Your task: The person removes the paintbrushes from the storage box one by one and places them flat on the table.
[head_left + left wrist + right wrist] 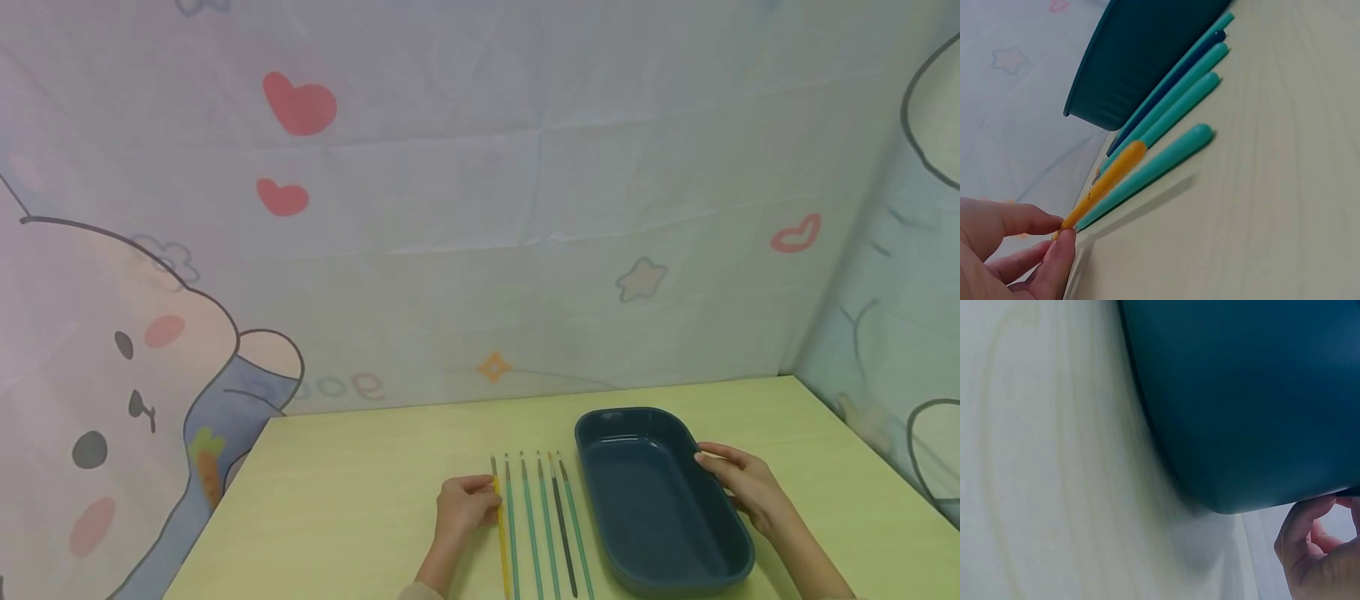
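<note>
My left hand (pixel 465 506) pinches a yellow paintbrush (pixel 502 542) near its bristle end, between thumb and fingertips. In the left wrist view the yellow handle (pixel 1113 175) points away from the fingers and overlaps a green paintbrush (pixel 1154 172) beside it. Several green paintbrushes (pixel 531 517) and one dark paintbrush (pixel 563 533) lie side by side on the table, bristles toward the back. To their right is a deep dark-teal baking dish (pixel 660 492). My right hand (pixel 746 487) grips its right rim, thumb on the edge and fingers against the outside wall.
The pale wooden table (pixel 337 500) ends at the back against a printed cloth (pixel 450 208) with hearts and a bear. Another stretch of cloth (pixel 892 333) hangs along the right side. In the right wrist view the dish wall (pixel 1254 412) fills much of the picture.
</note>
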The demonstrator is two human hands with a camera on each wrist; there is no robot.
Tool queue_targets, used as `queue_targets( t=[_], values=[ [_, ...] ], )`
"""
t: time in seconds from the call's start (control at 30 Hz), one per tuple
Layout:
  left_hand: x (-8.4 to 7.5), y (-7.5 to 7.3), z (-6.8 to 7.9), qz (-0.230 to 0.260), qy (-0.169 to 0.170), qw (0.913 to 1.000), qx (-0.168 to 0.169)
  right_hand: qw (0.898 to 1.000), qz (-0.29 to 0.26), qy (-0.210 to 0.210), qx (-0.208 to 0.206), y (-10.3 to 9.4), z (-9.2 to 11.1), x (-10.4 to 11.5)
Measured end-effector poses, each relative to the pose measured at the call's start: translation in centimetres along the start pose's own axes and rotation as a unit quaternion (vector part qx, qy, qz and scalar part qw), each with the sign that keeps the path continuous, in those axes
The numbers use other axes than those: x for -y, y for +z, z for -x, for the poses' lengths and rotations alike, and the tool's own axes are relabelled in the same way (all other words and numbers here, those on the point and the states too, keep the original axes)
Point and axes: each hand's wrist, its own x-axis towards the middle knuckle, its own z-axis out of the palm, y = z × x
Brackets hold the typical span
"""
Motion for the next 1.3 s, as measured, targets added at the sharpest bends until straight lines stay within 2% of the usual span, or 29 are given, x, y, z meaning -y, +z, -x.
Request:
queue_targets(
  t=[0.33, 0.67, 0.97, 1.3],
  values=[
    [0.38, 0.38, -0.42, -0.063, 0.025, 0.9974, -0.022, 1.000, 0.002, -0.001, -0.005, 0.17, 0.00, -0.01],
    [0.52, 0.68, -0.58, -0.131, 0.065, 0.9880, -0.049, 1.000, 0.005, -0.004, -0.006, 0.27, -0.15, 0.09],
    [0.35, 0.47, -0.36, -0.137, 0.076, 0.9864, -0.049, 0.999, 0.043, -0.002, -0.013, 0.19, -0.44, 0.32],
    [0.10, 0.36, -0.32, -0.149, 0.069, 0.9848, -0.057, 0.998, 0.064, -0.007, -0.011, 0.01, -0.53, 0.48]
  ],
)
